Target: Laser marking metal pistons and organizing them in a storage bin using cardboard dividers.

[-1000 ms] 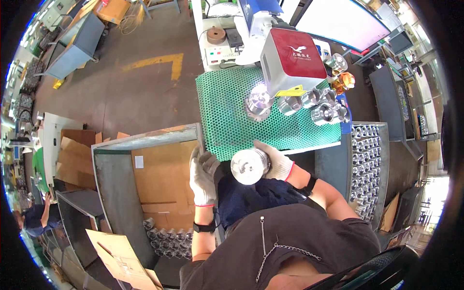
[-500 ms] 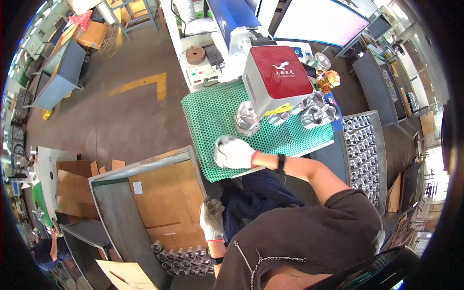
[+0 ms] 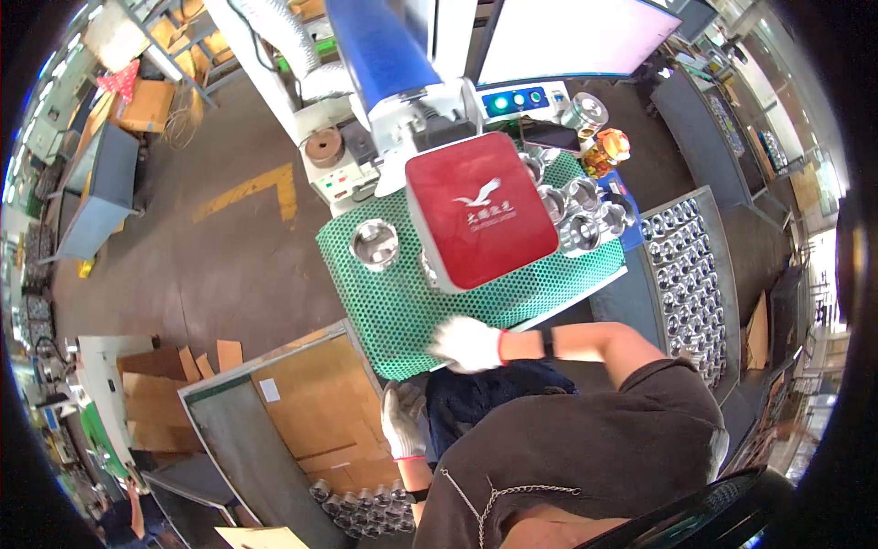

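My right hand [image 3: 468,345], in a white knit glove, is over the near edge of the green perforated mat [image 3: 370,316]. Motion smears its fingers, and I make out no object in it. Lower and to the left, my left hand [image 3: 402,421], also gloved, hangs beside the mat's near corner; its fingers are loosely bent and apart, with nothing seen in them. A shiny round metal cup-shaped part [image 3: 375,245] stands by itself on the left of the mat. The red-topped machine head [image 3: 483,210] hides most of what lies beneath it.
Several metal parts [image 3: 585,220] cluster at the mat's right, near an orange-lidded jar [image 3: 605,153]. A tray [image 3: 722,302] of such parts stands to the right. At lower left is a cardboard-lined metal bin [image 3: 306,393] with more parts. A blue machine column [image 3: 380,46] rises behind.
My right hand has let go of a metal part, now standing on the mat's left, and drawn back toward the near edge. My left hand has barely moved. The view has shifted.
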The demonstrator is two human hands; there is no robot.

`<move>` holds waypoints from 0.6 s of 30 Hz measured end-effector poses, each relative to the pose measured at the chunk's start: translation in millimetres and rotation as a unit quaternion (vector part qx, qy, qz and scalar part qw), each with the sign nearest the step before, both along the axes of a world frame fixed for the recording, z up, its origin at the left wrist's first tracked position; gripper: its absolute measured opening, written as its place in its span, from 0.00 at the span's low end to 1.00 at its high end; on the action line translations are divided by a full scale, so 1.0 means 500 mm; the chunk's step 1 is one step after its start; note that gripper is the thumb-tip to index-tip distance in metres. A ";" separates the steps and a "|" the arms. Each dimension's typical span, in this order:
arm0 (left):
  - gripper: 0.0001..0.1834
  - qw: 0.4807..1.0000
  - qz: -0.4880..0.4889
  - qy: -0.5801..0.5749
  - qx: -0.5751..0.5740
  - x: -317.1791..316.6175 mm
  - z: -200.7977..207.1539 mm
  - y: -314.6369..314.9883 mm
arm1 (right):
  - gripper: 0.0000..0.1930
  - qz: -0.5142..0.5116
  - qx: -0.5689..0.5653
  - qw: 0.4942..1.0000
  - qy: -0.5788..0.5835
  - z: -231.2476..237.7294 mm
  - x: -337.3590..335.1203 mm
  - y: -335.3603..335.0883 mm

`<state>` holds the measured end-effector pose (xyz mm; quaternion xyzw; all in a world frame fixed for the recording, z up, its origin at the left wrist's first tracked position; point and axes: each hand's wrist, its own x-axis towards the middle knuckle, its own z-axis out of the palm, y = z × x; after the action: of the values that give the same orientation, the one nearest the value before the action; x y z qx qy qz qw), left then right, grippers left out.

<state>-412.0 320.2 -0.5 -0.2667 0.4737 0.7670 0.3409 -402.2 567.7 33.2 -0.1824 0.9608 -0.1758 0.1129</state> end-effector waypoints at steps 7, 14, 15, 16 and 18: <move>0.21 0.982 -0.168 0.085 -0.035 -0.068 0.013 0.119 | 0.13 -0.274 0.073 0.938 0.197 0.105 0.070 0.306; 0.21 0.962 -0.237 0.137 -0.015 -0.040 0.031 0.079 | 0.16 -0.226 0.197 0.951 0.069 -0.009 0.068 0.323; 0.21 0.967 -0.222 0.122 -0.029 -0.027 0.015 0.040 | 0.17 -0.258 0.181 0.949 0.010 0.001 0.070 0.310; 0.22 0.972 -0.194 0.117 -0.057 -0.008 -0.011 -0.013 | 0.16 -0.266 0.231 0.936 0.013 0.021 0.073 0.273; 0.23 0.980 -0.144 0.077 -0.111 0.031 -0.066 -0.115 | 0.12 -0.284 0.237 0.925 0.091 -0.019 0.117 0.220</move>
<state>-396.6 262.9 -33.5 -0.1722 0.6142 0.6707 0.3786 -343.8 677.8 23.5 0.1150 0.9921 0.0499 0.0104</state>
